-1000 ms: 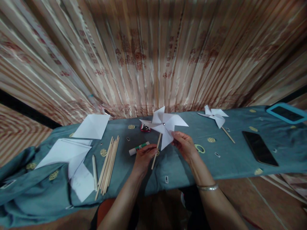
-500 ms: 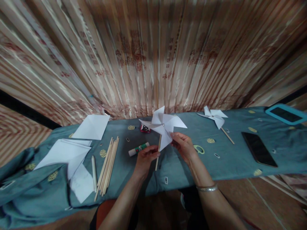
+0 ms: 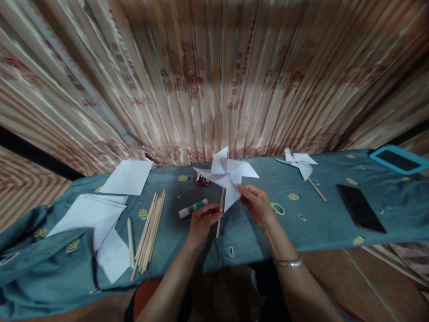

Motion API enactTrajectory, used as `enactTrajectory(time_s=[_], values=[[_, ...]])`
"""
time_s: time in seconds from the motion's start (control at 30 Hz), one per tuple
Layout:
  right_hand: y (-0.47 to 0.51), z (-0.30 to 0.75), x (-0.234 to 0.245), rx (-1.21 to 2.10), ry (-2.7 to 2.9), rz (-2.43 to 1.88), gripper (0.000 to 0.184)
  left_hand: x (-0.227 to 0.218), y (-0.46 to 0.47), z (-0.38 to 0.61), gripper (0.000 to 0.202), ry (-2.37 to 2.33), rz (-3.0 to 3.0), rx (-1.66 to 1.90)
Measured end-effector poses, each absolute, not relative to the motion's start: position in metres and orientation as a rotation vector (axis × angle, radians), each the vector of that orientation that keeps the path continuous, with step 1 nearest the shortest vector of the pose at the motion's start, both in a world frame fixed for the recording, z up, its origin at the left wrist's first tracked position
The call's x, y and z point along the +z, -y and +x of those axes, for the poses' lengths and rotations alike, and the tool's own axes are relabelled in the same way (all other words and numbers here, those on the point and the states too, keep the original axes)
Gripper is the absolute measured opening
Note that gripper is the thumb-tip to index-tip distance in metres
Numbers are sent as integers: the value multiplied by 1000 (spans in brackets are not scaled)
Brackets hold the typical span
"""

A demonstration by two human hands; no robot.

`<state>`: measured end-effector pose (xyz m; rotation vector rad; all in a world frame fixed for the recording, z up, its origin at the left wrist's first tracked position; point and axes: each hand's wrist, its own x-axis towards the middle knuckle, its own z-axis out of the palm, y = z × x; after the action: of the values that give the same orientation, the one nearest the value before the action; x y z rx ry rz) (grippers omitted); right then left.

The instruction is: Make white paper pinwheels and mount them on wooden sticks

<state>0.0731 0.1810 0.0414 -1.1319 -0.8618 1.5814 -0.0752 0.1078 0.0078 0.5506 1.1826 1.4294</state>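
A white paper pinwheel point(image 3: 224, 172) with a small shiny pin at its centre is held up over the cloth. My left hand point(image 3: 203, 219) pinches its thin wooden stick point(image 3: 218, 227) below the blades. At the lower right blade, my right hand point(image 3: 255, 200) has thumb and fingers closed on the paper edge. A glue stick point(image 3: 193, 208) lies just left of my left hand. Behind the pinwheel's left blade sits a small red box point(image 3: 201, 180) of pins, partly covered. Beside my right wrist is a light green ring-shaped handle point(image 3: 277, 209), the rest of it hidden.
On the left lie white paper sheets point(image 3: 80, 217), a square paper sheet point(image 3: 127, 177), a pale pencil-like stick point(image 3: 130, 241) and several wooden sticks point(image 3: 149, 235). Rightward are another pinwheel point(image 3: 298, 163), a black phone point(image 3: 361, 209) and a blue-framed device point(image 3: 398, 159). A curtain point(image 3: 214, 80) hangs behind.
The whole view has shifted very slightly. Both hands keep the same hold on the pinwheel, and nothing on the cloth has visibly moved.
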Motion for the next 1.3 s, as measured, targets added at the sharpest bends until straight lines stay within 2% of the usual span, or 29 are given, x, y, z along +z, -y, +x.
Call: enactTrajectory(time_s=[0.6, 0.83, 1.03, 1.3], values=[[-172, 57, 40, 1716, 887, -1087, 39, 7, -107, -71, 27, -1155, 548, 1448], [-169, 71, 46, 1358, 1238, -1165, 39, 11, -108, -77, 27, -1146, 544, 1438], [-187, 104, 43, 1050, 950, -1204, 38, 14, -107, -78, 26, -1136, 517, 1397], [-191, 103, 44, 1361, 828, -1101, 36, 12, -105, -76, 25, -1118, 519, 1361]])
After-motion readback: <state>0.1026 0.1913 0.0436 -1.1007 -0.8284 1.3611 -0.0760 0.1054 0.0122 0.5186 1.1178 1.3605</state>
